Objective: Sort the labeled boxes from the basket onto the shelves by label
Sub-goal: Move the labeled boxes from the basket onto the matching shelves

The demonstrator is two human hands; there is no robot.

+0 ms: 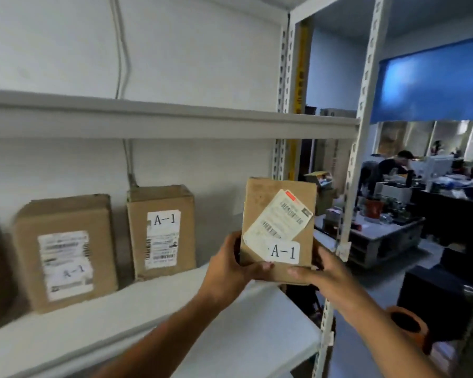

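Left hand [231, 264] and right hand [316, 271] grip the lower corners of an upright A-1 box [279, 214], raised above the shelf [137, 317]. Farther back, two more A-1 boxes [161, 231] stand against the wall.

Brown cardboard box [279, 214] with white label, grey-white shelf [175, 124], blue blind [434, 77]

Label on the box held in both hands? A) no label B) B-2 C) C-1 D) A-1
D: the held box carries a white tag reading A-1 near its lower edge, between the left hand and right hand, matching the tags on the shelved boxes.
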